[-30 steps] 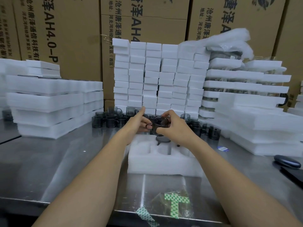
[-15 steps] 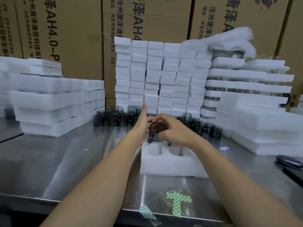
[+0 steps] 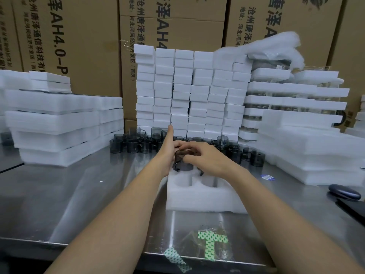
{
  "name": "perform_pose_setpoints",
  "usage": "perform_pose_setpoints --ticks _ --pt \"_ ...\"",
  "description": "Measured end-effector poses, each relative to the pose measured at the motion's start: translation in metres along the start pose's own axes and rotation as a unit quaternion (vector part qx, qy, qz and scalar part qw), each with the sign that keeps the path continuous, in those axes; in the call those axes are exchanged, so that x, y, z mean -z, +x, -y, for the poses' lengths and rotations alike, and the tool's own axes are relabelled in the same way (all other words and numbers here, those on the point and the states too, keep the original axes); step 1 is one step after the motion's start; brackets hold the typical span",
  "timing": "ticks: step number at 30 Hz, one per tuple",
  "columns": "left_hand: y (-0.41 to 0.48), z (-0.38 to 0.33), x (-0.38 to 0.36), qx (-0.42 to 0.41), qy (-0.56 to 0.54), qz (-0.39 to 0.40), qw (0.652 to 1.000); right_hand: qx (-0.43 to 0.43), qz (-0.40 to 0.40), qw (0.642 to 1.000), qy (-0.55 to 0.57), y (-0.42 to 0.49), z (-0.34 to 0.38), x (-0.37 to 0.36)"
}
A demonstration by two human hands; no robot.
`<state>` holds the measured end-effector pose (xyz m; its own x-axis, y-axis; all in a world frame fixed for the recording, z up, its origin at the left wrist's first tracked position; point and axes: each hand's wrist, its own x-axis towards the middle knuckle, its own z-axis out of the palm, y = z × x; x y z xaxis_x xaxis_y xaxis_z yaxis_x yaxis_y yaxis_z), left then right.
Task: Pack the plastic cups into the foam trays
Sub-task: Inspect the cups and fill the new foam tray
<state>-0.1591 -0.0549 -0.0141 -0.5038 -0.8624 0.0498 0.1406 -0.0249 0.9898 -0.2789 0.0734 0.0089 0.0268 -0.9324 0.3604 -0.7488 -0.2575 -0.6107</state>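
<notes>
here, in the head view, both hands meet over the foam tray (image 3: 199,196) on the bench (image 3: 79,194). the left hand (image 3: 167,153) and right hand (image 3: 205,157) each close their grip on one smoky plastic cup (image 3: 182,158), probably to steady it as it goes into a far pocket. another cup seems to sit in the pocket below it. the two near pockets are empty. loose cups (image 3: 136,143) wait just behind, and filled trays (image 3: 59,123) are stacked at the left.

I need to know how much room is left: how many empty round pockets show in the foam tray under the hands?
2: one near-left and one near-right in the foam tray. The hands may hide others farther back.
</notes>
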Motion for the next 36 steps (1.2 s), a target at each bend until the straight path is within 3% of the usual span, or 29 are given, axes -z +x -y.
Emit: perform_pose_setpoints --ticks 7,14,29,36 --pt "0.001 -0.001 -0.001 0.011 0.011 -0.01 1.0 -0.026 0.052 0.998 -0.02 0.001 -0.001 0.002" --pt "-0.002 -0.002 -0.002 0.012 -0.005 -0.017 1.0 -0.021 0.005 1.0 -0.001 0.006 -0.009 0.002" --pt "-0.003 -0.002 -0.001 0.019 0.017 -0.029 0.999 -0.039 0.084 0.993 0.075 0.003 -0.006 0.008" --pt "-0.006 -0.003 -0.002 0.005 0.047 -0.032 0.998 -0.06 0.086 0.994 0.022 0.008 -0.011 0.004"
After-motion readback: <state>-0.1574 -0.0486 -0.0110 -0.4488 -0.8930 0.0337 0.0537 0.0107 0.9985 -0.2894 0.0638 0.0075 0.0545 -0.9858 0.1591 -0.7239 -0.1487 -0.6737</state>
